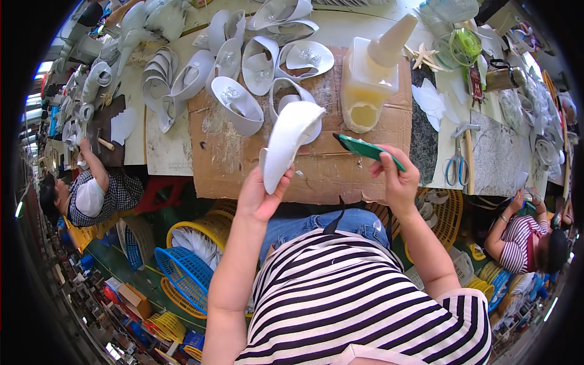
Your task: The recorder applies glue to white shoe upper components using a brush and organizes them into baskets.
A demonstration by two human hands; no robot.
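While the left hand grips a white shoe upper from below, raised above the cardboard sheet, the right hand pinches a green-handled brush just beside it, bristle end towards the upper. A glue bottle with a conical spout stands beyond. Many similar white uppers lie on the workbench; which are finished cannot be told, so the piece in hand appears mid-process.
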